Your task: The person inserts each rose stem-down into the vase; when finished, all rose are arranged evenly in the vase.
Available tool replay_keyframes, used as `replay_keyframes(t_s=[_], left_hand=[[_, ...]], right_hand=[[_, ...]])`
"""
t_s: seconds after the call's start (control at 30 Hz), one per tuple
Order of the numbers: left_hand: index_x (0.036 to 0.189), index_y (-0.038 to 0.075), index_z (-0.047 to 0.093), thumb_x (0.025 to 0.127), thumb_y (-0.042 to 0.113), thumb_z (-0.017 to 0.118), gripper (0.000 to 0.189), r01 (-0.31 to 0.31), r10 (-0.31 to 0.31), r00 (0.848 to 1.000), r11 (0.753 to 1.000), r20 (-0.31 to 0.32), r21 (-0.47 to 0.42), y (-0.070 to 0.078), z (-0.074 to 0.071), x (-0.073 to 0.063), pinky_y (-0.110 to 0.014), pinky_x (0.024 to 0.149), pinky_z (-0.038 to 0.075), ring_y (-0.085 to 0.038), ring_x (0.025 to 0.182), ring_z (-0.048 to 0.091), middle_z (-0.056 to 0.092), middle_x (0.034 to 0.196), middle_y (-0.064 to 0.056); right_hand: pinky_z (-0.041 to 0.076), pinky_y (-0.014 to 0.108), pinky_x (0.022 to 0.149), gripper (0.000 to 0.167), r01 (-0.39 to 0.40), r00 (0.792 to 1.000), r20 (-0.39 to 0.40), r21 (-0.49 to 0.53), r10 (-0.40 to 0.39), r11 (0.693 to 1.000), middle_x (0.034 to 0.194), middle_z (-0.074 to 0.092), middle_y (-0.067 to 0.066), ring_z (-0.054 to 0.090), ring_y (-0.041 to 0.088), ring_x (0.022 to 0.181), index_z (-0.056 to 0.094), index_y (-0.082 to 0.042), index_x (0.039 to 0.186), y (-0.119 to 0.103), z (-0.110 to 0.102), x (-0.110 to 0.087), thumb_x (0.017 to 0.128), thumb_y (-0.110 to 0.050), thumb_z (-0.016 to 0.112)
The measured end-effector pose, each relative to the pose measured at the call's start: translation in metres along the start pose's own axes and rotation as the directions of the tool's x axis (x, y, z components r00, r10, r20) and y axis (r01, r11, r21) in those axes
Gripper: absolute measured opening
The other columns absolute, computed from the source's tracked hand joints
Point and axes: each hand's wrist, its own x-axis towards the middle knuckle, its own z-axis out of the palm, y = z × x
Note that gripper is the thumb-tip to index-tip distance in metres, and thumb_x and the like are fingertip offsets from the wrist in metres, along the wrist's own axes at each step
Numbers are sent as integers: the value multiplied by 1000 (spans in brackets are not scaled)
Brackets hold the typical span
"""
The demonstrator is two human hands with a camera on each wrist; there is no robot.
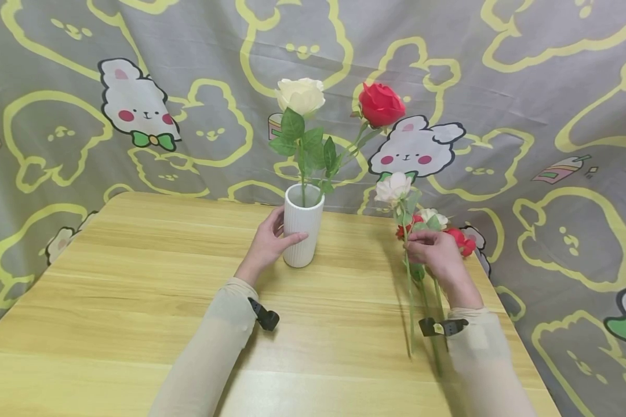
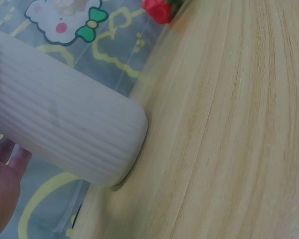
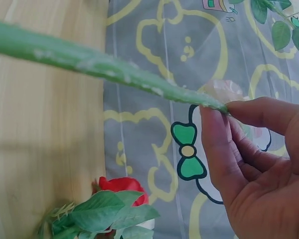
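Observation:
A white ribbed vase (image 1: 298, 249) stands upright on the table. My left hand (image 1: 266, 246) holds it from the left, thumb along the front and fingers behind. In the vase are a cream rose (image 1: 299, 95) and a red rose (image 1: 381, 105), the red one leaning right. Between thumb and fingertips, my right hand (image 1: 440, 258) pinches the green stem (image 3: 114, 72) of a pale rose (image 1: 393, 188). That bloom is up, its stem hanging down toward the front. In the left wrist view, the vase base rests on the wood.
Under and beside my right hand, several more flowers lie on the wooden table (image 1: 135, 324), among them a red bloom (image 1: 463, 242) and a cream one (image 1: 432, 218). Behind the table hangs a grey curtain (image 1: 208, 52) with yellow outlines and white rabbits.

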Motion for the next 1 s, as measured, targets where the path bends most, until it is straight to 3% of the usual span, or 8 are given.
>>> replay_keyframes(t_s=[0.27,0.5,0.77,1.0], left_hand=[[147,10,41,82,16,81,77,-3,3,1000,1000,6,7,-1,0,1,-39,113,31,-25,135,40,45,146,-11],[147,10,40,83,15,81,77,6,-6,1000,1000,3,8,0,1,-1,-40,114,31,-27,136,39,44,147,-12],[147,11,41,83,16,81,75,-2,2,1000,1000,4,9,-3,0,0,-40,113,31,-25,135,40,45,146,-11],[147,10,40,83,15,80,75,9,-9,1000,1000,1,12,-3,0,0,-38,113,31,-25,136,40,45,147,-10]], right_hand=[[59,35,77,31,40,999,-21,71,-38,997,94,64,6,67,13,79,56,14,116,-4,0,2,94,-6,64],[60,32,73,30,128,991,-48,120,-123,984,95,67,12,68,16,80,56,16,111,-10,0,3,92,-5,66],[59,26,66,18,249,965,-155,291,-211,924,85,67,5,67,13,71,59,12,101,-23,2,2,89,3,69],[59,23,68,15,300,948,-206,343,-241,890,85,69,5,67,13,75,60,6,100,-33,5,-1,87,9,67]])
